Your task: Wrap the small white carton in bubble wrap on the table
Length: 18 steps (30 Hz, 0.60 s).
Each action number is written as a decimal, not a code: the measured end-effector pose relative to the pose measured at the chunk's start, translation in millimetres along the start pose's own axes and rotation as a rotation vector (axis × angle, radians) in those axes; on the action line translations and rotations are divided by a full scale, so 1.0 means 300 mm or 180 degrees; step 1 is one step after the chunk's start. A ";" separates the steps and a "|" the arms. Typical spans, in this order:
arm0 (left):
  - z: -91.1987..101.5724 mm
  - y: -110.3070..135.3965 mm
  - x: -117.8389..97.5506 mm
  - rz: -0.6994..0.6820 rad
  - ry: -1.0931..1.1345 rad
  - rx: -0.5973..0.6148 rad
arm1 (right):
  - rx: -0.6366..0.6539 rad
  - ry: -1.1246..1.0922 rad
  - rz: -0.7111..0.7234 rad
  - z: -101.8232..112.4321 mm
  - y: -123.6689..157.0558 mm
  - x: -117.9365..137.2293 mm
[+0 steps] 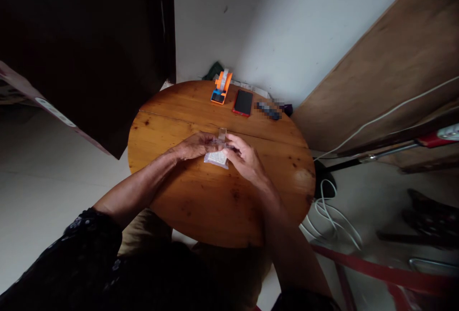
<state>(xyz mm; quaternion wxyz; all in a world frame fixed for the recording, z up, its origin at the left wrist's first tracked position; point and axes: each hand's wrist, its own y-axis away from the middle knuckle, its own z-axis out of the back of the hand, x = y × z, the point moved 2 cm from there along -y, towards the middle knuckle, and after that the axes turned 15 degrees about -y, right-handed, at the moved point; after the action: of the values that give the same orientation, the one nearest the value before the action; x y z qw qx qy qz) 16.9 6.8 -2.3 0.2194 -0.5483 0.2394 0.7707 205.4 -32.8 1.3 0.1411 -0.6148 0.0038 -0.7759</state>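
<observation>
A small clear plastic packet with white contents is held low over the wooden table, between my two hands. My left hand comes from the left, its fingers closed at the packet's upper edge. On the other side, my right hand pinches the packet with thumb and fingers. A clear, shiny flap or strip sticks up beyond the fingertips; I cannot tell whether it is tape or part of the packet. The fingers hide the middle of the packet.
Toward the back of the table stand an orange tape dispenser, a dark-screened device with a red edge and a blurred dark object. A white wall rises behind. White cables lie on the floor at right.
</observation>
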 end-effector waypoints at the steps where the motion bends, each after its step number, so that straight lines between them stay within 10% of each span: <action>1: -0.001 0.001 -0.002 -0.0007 -0.0065 0.0022 | 0.0013 0.0009 0.0008 0.000 0.000 -0.001; 18: -0.021 -0.009 0.013 -0.0137 -0.0022 0.0146 | -0.0485 -0.0324 -0.0139 -0.008 -0.002 0.005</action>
<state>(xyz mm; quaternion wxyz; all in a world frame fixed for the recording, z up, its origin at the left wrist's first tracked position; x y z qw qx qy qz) 22.0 5.2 -8.3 0.2494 -0.5455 0.2444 0.7619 202.7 -32.8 2.2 0.0769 -0.6623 0.0423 -0.7440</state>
